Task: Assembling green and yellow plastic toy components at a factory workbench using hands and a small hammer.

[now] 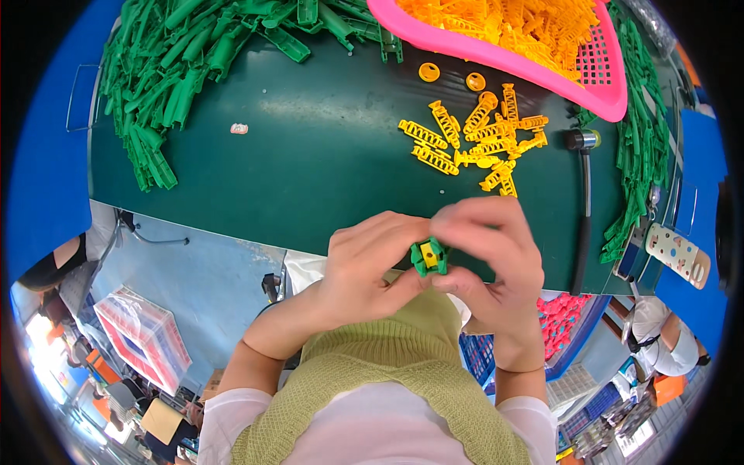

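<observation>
Both hands meet at the near edge of the green table, around a small green plastic part with a yellow piece inside it (429, 256). My left hand (368, 263) grips it from the left between thumb and fingers. From the right, my right hand (496, 260) curls about it with the thumb against its lower side; those fingers are slightly blurred. Beyond the hands lies a loose group of yellow ribbed plastic pieces (490, 146). Two round orange caps (429, 72) sit farther off, below the basket.
A pink basket (496, 50) of orange pieces stands at the far right. Long green plastic parts (186, 62) are heaped far left, more (642, 116) along the right edge. A mallet (584, 201) and a dotted phone-like case (676, 254) lie at right. People work nearby.
</observation>
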The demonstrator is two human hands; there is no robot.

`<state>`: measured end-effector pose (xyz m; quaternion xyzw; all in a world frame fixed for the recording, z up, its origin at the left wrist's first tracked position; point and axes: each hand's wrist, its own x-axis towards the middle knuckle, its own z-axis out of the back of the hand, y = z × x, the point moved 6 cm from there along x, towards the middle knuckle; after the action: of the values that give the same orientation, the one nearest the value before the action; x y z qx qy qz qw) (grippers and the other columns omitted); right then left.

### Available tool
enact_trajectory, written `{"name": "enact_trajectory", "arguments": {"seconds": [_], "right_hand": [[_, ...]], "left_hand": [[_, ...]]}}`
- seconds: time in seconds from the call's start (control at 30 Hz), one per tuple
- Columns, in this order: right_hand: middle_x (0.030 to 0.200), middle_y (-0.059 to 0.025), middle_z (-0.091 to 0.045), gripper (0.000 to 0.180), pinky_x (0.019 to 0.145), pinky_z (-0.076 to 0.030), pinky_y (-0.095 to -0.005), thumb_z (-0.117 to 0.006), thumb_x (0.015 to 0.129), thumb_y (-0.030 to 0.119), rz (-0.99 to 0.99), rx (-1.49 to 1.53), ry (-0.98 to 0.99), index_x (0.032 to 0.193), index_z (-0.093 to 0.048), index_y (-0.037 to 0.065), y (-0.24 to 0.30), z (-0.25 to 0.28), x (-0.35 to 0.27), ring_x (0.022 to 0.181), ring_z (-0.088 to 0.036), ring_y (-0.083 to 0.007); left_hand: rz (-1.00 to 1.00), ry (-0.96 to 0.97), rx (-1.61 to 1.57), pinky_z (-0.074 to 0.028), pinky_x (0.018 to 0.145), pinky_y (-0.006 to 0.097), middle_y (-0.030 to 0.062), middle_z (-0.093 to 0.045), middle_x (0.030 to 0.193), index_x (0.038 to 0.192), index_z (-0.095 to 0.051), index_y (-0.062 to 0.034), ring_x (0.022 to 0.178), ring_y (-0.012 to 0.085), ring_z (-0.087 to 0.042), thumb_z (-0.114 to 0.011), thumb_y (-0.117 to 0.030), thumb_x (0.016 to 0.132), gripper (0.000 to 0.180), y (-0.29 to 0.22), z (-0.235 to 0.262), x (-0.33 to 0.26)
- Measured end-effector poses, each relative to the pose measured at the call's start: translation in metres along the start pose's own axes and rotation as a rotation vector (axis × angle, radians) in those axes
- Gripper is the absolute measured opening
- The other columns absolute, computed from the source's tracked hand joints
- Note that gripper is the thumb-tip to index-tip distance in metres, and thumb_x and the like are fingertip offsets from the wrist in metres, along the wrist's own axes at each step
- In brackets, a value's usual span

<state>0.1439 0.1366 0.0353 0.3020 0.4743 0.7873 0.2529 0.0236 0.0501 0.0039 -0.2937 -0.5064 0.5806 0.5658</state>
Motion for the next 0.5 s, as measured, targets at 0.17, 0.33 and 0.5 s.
{"name": "enact_trajectory", "arguments": {"seconds": [0.17,0.33,0.5], "right_hand": [[0.095,-0.0052,-0.065,0.034,0.075,-0.045,-0.0330,-0.082,0.067,0.013,0.150,0.033,0.106,0.098,-0.070,0.006,0.0022,-0.0010,-0.0025,0.084,-0.060,-0.0235],[0.090,-0.0070,-0.065,0.024,0.072,-0.047,-0.0351,-0.079,0.072,0.020,0.073,0.103,0.081,0.089,-0.069,0.006,0.0016,-0.0018,-0.0070,0.081,-0.058,-0.0237],[0.088,-0.0072,-0.064,0.023,0.075,-0.048,-0.0379,-0.078,0.072,0.017,0.114,0.153,0.102,0.089,-0.069,0.006,0.0001,-0.0033,-0.0072,0.081,-0.058,-0.0240]], "left_hand": [[-0.104,0.040,0.054,-0.054,0.063,0.035,0.0147,-0.067,0.093,0.102,-0.061,0.0031,0.078,0.0301,-0.067,-0.072,0.001,0.063,0.041,-0.0068,0.0008,0.0034],[-0.160,0.144,-0.021,-0.055,0.063,0.036,0.0155,-0.067,0.094,0.100,-0.061,0.0037,0.078,0.0307,-0.067,-0.070,0.003,0.063,0.038,-0.0093,-0.0029,0.0036],[-0.169,0.151,-0.019,-0.054,0.065,0.036,0.0168,-0.067,0.092,0.096,-0.062,0.0038,0.079,0.0324,-0.067,-0.069,0.002,0.065,0.032,-0.0094,-0.0028,0.0041]]}}
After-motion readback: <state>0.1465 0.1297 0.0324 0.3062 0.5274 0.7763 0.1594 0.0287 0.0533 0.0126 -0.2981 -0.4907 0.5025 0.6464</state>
